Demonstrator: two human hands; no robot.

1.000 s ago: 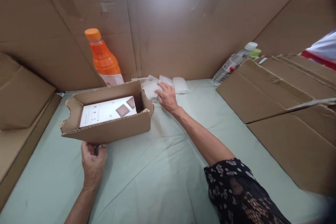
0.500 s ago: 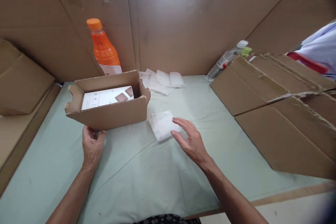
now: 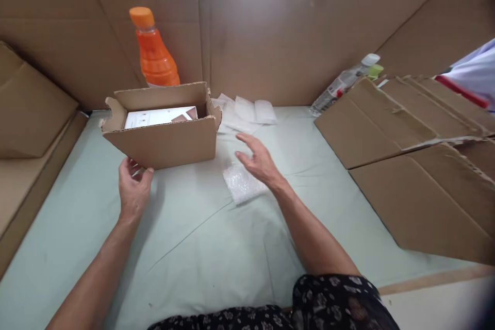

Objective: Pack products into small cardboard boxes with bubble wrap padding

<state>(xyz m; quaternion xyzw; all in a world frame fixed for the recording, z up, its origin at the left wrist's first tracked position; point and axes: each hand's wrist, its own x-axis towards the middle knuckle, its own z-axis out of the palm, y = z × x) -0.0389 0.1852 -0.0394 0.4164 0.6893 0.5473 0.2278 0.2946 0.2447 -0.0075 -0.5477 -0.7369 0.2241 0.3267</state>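
An open-topped cardboard box (image 3: 170,145) stands left of centre, its left end tipped slightly up from the cloth. Inside it lies a white box (image 3: 152,117) with dark shapes printed at its right end. My left hand (image 3: 135,185) grips the cardboard box by its lower left corner, fingers partly hidden underneath. My right hand (image 3: 257,160), empty with thumb and fingers apart, hovers just right of the cardboard box. Below that hand, a folded piece of bubble wrap (image 3: 240,186) rests on the cloth, partly covered by the hand and wrist.
Several bubble wrap pieces (image 3: 255,113) lie at the back. An orange bottle (image 3: 157,59) stands behind the cardboard box. Over at right are a clear bottle (image 3: 342,87) and large open cartons (image 3: 417,196). Another carton (image 3: 31,108) flanks the left. A cardboard wall (image 3: 270,31) closes the back.
My right hand has moved up and left, from the bubble wrap's edge towards the cardboard box's right end. The left hand keeps its hold, and the cardboard box looks more tilted.
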